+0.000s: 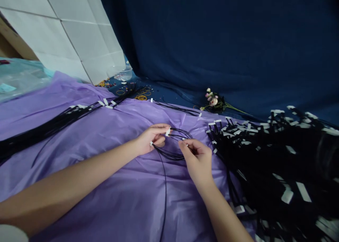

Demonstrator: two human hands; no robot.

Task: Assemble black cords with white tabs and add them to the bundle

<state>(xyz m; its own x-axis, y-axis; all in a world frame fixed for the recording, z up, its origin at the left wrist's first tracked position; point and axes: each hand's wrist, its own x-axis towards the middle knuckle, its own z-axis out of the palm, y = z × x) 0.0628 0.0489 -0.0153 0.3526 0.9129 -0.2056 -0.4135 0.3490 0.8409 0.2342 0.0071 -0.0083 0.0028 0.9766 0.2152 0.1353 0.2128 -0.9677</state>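
Observation:
A looped black wire harness [171,156] with white plastic connectors hangs between my hands, above the purple cloth. Closed around its left end is my left hand [150,140], with one white connector [167,132] at the fingertips and another connector [151,143] by the palm. My right hand [199,159] pinches the loop's right side between thumb and fingers, where a bit of white connector shows. The rest of what lies inside that grip is hidden. A single loose black wire [165,185] trails down from the loop toward me.
A big heap of black harnesses [254,161] lies at right, and a long bundle [60,123] at left. Purple cloth [127,196] covers the surface. Artificial flowers [212,100], yellow rubber bands [141,97] and a clear bowl [120,73] sit by the dark blue curtain [225,41].

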